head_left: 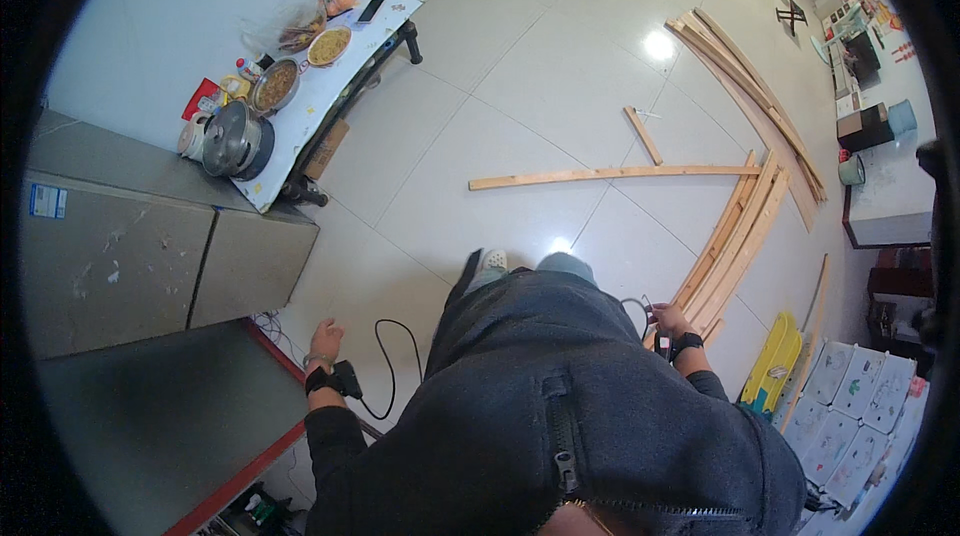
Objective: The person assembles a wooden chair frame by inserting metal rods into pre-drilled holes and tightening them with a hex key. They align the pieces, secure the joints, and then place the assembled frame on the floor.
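Left hand (325, 341) hanging loose, fingers half open, holding nothing – black cable (385, 366) looping just right of it, grey cabinet (160, 256) off to its left. Right hand (668, 321) curled shut round a thin wire (635, 304) – can't tell how tight. Wood strips (735, 226) on the floor (520, 66) just beyond those fingers, one long plank (610, 174) further out.

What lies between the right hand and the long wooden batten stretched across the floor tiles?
Nothing visible blocks it. The right hand, holding a thin looped cable, hangs above the near ends of the stacked wooden strips. Only bare tile separates it from the long batten. The left hand hangs empty beside the grey cabinet.
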`<state>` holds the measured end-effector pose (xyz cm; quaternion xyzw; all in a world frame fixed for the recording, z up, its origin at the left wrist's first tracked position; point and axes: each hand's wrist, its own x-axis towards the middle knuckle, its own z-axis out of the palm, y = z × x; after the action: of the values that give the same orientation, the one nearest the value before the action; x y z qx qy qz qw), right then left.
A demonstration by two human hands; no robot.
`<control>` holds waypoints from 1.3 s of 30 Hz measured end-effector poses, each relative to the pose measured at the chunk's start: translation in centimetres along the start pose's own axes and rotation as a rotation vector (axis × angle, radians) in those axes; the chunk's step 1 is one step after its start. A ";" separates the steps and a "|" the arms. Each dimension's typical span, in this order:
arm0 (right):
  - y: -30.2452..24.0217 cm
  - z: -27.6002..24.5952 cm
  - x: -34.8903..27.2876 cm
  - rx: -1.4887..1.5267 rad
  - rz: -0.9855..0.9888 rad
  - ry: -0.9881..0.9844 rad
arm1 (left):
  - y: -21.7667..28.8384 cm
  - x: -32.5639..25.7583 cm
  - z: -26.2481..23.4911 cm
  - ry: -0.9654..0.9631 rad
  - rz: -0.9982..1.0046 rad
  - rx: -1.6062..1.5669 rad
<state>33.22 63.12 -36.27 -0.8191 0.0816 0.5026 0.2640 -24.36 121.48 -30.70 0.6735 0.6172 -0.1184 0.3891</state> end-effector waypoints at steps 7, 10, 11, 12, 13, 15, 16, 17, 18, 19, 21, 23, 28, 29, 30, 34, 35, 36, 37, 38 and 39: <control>-6.6 2.2 2.9 -0.148 0.073 -0.014 | -13.4 2.6 -3.3 0.174 -0.118 -0.511; -9.2 1.8 4.1 -0.293 0.120 -0.029 | -15.5 0.6 1.8 0.059 -0.227 -0.681; -10.2 1.5 4.2 -0.287 0.113 -0.041 | -15.7 0.1 4.2 0.017 -0.223 -0.620; -11.4 1.1 4.1 -0.307 0.120 -0.032 | -15.8 -0.3 6.6 -0.047 -0.198 -0.516; -12.7 0.6 4.0 -0.396 0.080 0.014 | -15.9 -0.7 9.1 -0.127 -0.134 -0.356; -15.2 -0.1 3.5 -0.493 -0.015 0.058 | -15.8 -1.3 13.4 -0.321 0.155 0.071; -16.3 -0.5 3.3 -0.478 -0.057 0.060 | -15.8 -1.7 15.1 -0.392 0.276 0.204; -17.1 -0.5 3.1 -0.422 -0.090 0.065 | -15.7 -1.8 16.3 -0.445 0.393 0.304; -17.7 -0.6 3.0 -0.370 -0.147 0.082 | -15.6 -2.2 17.3 -0.479 0.484 0.377; -18.0 -0.5 2.9 -0.362 -0.152 0.105 | -15.6 -2.3 17.8 -0.502 0.561 0.437; -18.2 0.1 3.2 -0.396 -0.164 0.076 | -15.3 -2.6 17.7 -0.374 0.322 0.219; -17.8 0.9 3.5 -0.411 -0.158 0.050 | -15.0 -2.4 16.2 -0.043 -0.297 -0.423; -16.2 3.0 4.0 -0.534 -0.222 -0.063 | -14.3 1.1 8.3 -0.230 -0.366 -0.684; -15.8 3.4 4.0 -0.490 -0.217 -0.086 | -13.9 2.0 6.7 -0.259 -0.410 -0.732; -15.4 3.6 4.2 -0.467 -0.199 -0.100 | -13.4 3.3 4.6 -0.360 0.155 0.072; -14.4 2.8 6.0 -0.489 -0.127 -0.149 | -6.4 9.5 0.8 -0.203 0.263 0.671; -14.3 2.5 6.7 -0.443 -0.101 -0.137 | -3.3 11.2 0.9 -0.106 0.032 0.280; -14.2 1.9 7.6 -0.494 -0.162 -0.104 | 0.2 12.7 1.2 -0.038 -0.051 -0.195; -13.9 1.5 8.4 -0.404 -0.216 -0.096 | 4.3 14.6 1.3 -0.040 0.041 0.010; -13.7 1.0 9.2 -0.364 -0.258 -0.069 | 8.7 16.4 1.3 -0.051 0.081 0.072; -13.6 0.5 10.3 -0.415 -0.274 -0.043 | 13.7 17.8 2.6 -0.050 -0.067 -0.093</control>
<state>43.18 76.23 -40.60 -0.8483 -0.1407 0.4856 0.1572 -7.16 133.82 -38.64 0.6303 0.6344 -0.1193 0.4312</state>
